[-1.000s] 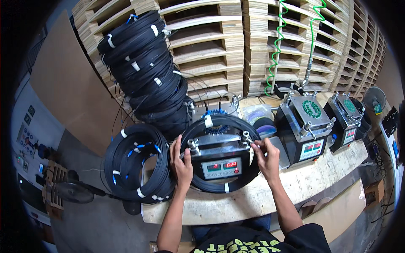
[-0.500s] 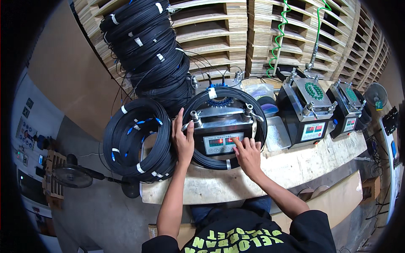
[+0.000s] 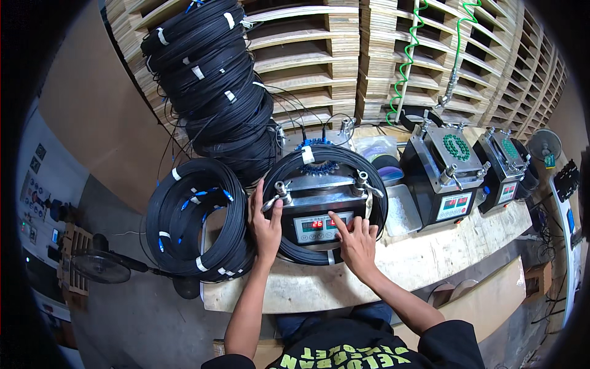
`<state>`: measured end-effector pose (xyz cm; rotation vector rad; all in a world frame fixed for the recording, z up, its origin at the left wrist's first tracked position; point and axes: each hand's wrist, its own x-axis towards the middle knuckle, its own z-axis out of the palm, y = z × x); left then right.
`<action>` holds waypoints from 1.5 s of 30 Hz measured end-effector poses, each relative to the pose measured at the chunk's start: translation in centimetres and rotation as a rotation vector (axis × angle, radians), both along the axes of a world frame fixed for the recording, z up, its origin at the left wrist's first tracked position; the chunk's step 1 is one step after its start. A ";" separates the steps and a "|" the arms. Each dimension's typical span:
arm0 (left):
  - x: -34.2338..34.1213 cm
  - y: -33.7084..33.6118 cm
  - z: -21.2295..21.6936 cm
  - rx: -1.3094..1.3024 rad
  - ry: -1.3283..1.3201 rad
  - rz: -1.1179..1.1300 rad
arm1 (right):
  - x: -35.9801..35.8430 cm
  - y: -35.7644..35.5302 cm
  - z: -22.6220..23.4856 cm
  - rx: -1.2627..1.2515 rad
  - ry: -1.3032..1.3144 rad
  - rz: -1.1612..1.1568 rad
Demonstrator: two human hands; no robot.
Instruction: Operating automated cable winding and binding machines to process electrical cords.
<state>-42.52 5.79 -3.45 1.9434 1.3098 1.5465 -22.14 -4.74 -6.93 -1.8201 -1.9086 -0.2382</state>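
Observation:
A black benchtop machine [image 3: 286, 216] with a silver top plate and clamp knobs stands before me. A coil of black cable [image 3: 299, 251] with white tape ties loops around it. My left hand [image 3: 267, 230] rests at the machine's left side, beside the front clamp knob and against the coil. Its thumb and fingers are stretched upward and apart. My right hand [image 3: 356, 246] is at the front control panel [image 3: 312, 230], index finger extended to the panel's upper edge and the other fingers loosely bent. Red digits glow on the panel; the right hand covers part of it.
More cable coils [image 3: 200, 246] with blue connectors stand at left, before a tall coil stack [image 3: 215, 80]. To the right are a metal tray [image 3: 402, 212] and two similar machines, the nearer [image 3: 452, 166] beside the tray. A wooden tabletop [image 3: 295, 292] carries everything; pallets [image 3: 295, 43] rise behind.
My right index finger has shifted left and toward the panel's upper edge. The red digits on the panel differ. My left hand keeps its place on the machine; the whole view has tilted slightly.

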 end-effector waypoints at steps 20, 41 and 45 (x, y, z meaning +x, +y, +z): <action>-0.1 -1.8 -2.3 -0.324 -0.443 -0.060 | 7.8 4.1 3.2 0.415 0.813 -0.053; 0.3 -1.3 -1.4 -0.252 -0.469 0.000 | 6.5 4.7 1.6 0.256 1.104 0.008; 0.3 -1.2 -1.6 -0.225 -0.477 -0.010 | 6.4 4.9 1.9 0.263 1.110 0.029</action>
